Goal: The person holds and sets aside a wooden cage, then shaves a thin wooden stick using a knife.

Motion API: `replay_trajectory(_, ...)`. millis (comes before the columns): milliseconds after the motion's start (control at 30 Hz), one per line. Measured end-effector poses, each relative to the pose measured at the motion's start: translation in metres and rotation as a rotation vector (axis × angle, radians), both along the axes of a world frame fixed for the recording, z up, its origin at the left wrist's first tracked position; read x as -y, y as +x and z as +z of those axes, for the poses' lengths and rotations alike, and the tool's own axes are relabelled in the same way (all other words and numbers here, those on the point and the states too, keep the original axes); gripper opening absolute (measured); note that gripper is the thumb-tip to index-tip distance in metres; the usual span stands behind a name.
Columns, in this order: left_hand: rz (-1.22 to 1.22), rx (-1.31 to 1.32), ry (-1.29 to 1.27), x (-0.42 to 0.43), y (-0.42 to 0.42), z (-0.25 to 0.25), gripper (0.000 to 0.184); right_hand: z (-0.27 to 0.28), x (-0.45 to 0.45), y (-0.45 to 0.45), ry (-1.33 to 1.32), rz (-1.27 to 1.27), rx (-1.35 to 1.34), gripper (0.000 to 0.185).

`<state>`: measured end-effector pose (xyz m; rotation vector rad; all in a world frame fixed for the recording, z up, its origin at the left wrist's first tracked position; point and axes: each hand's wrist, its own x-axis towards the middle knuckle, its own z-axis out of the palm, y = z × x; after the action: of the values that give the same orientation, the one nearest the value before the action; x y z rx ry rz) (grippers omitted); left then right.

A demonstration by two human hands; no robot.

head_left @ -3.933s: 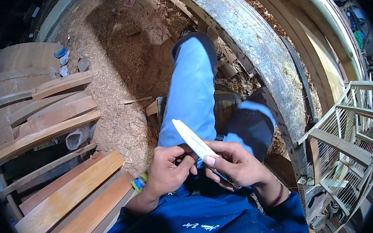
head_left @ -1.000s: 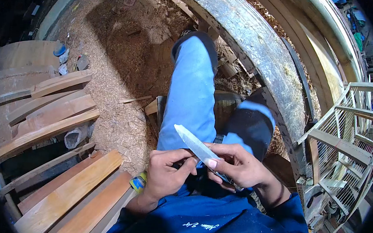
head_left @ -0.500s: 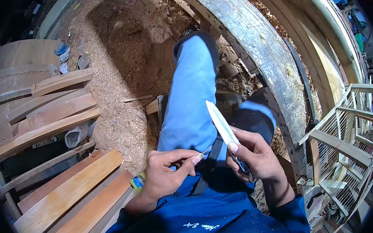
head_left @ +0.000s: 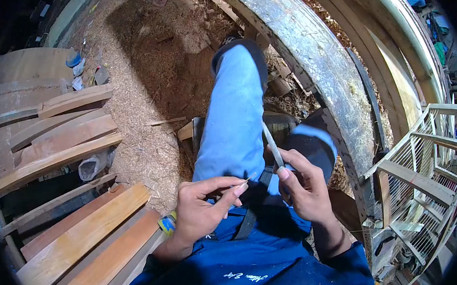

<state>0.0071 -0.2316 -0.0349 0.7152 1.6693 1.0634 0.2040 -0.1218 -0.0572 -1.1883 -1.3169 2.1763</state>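
A knife (head_left: 272, 143) with a pale blade is gripped in my right hand (head_left: 306, 186), its tip pointing up and away over my lap. The handle is mostly hidden by my fingers. My left hand (head_left: 206, 207) pinches a tiny thin sliver (head_left: 250, 177) between thumb and forefinger. The two hands are apart, with the sliver left of and below the blade. Under them are my blue trouser leg (head_left: 233, 116) and a dark strap (head_left: 251, 213).
Wooden boards (head_left: 87, 228) and cut strips (head_left: 57, 159) lie at the left. A worn curved beam (head_left: 319, 53) arcs past my right knee. A slatted wooden frame (head_left: 422, 180) stands at the right. Shavings cover the ground (head_left: 139, 131). A yellow-blue object (head_left: 168, 223) sits beside my left wrist.
My right hand has moved right, away from my left hand, and the knife has turned from showing its broad face to nearly edge-on. My left hand still pinches the sliver, now more visible.
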Motion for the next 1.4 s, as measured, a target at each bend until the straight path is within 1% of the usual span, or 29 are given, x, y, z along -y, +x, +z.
replay_trajectory(67, 0.017, 0.005, -0.001, 0.0, 0.0, -0.002, 0.013, -0.006, 0.003, -0.001, 0.156, -0.015, -0.063, 0.041)
replay_trajectory(200, 0.025, 0.028, -0.005, -0.003, -0.003, -0.009, 0.019, -0.007, 0.002, -0.002, 0.232, 0.036, 0.026, 0.045)
replay_trajectory(300, 0.054, 0.038, -0.037, -0.01, -0.01, -0.024, 0.023, -0.017, 0.0, -0.01, 0.703, 0.017, 0.228, 0.045)
replay_trajectory(333, 0.079, 0.047, -0.055, -0.012, -0.013, -0.031, 0.025, -0.022, -0.003, -0.013, 0.701, 0.021, 0.227, 0.045)
replay_trajectory(400, 0.088, 0.05, -0.058, -0.016, -0.017, -0.042, 0.024, -0.03, -0.008, -0.018, 0.878, 0.022, 0.225, 0.047)
replay_trajectory(433, 0.116, 0.07, -0.065, -0.017, -0.018, -0.046, 0.023, -0.025, -0.006, -0.025, 0.792, -0.036, 0.232, 0.042)
replay_trajectory(467, 0.143, 0.089, -0.072, -0.019, -0.02, -0.05, 0.022, -0.03, -0.004, -0.03, 0.786, -0.034, 0.229, 0.042)
replay_trajectory(533, 0.184, 0.108, -0.074, -0.02, -0.022, -0.059, 0.019, -0.043, 0.0, -0.04, 0.885, -0.081, 0.125, 0.03)
replay_trajectory(567, 0.211, 0.122, -0.075, -0.019, -0.023, -0.064, 0.018, -0.045, 0.003, -0.047, 0.877, -0.071, 0.135, 0.021)
replay_trajectory(667, 0.249, 0.139, -0.092, -0.022, -0.024, -0.067, 0.015, -0.066, 0.014, -0.055, 0.846, -0.049, 0.118, 0.015)
replay_trajectory(767, 0.267, 0.109, -0.137, -0.022, -0.023, -0.07, 0.012, -0.069, 0.014, -0.061, 0.867, -0.045, 0.131, 0.013)
replay_trajectory(867, 0.291, 0.123, -0.089, -0.02, -0.023, -0.073, 0.012, -0.071, 0.011, -0.063, 0.906, -0.016, 0.131, 0.014)
replay_trajectory(1067, 0.232, 0.159, -0.204, -0.021, -0.029, -0.065, 0.012, -0.076, 0.011, -0.069, 0.905, 0.001, 0.136, 0.015)
replay_trajectory(1233, 0.221, 0.226, -0.217, -0.02, -0.031, -0.069, 0.013, -0.078, 0.009, -0.07, 0.868, 0.006, 0.099, 0.014)
replay_trajectory(1400, 0.226, 0.223, -0.231, -0.021, -0.03, -0.068, 0.013, -0.079, 0.009, -0.071, 0.834, 0.03, 0.101, 0.012)
